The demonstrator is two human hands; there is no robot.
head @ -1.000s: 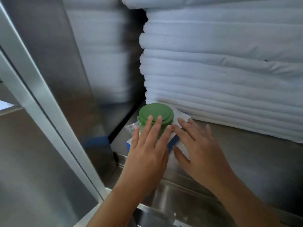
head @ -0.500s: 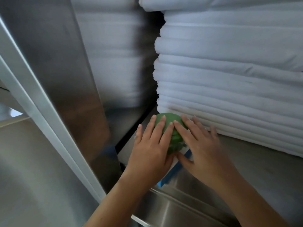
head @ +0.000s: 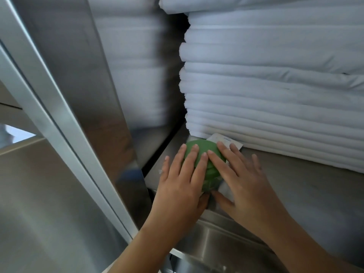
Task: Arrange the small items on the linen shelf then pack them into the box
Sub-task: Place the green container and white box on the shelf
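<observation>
A round green-lidded container point(head: 210, 172) sits at the left front corner of the steel shelf point(head: 307, 186), pushed close to the linen stack. My left hand point(head: 181, 184) lies over its left side with straight fingers on the lid, thumb low at the front. My right hand point(head: 242, 180) lies flat over its right side, fingers spread, thumb under the front. A white paper packet point(head: 226, 140) pokes out beyond my right fingertips, against the linen. What lies under my palms is hidden.
A tall stack of folded white linen point(head: 275, 85) fills the shelf behind and to the right. A steel side wall point(head: 88, 95) and upright post point(head: 49, 107) stand on the left. A lower steel ledge point(head: 226, 237) runs below the shelf front.
Both hands have pushed the green container and the items beneath it back toward the linen stack. The blue-edged packet seen earlier is now covered by my hands.
</observation>
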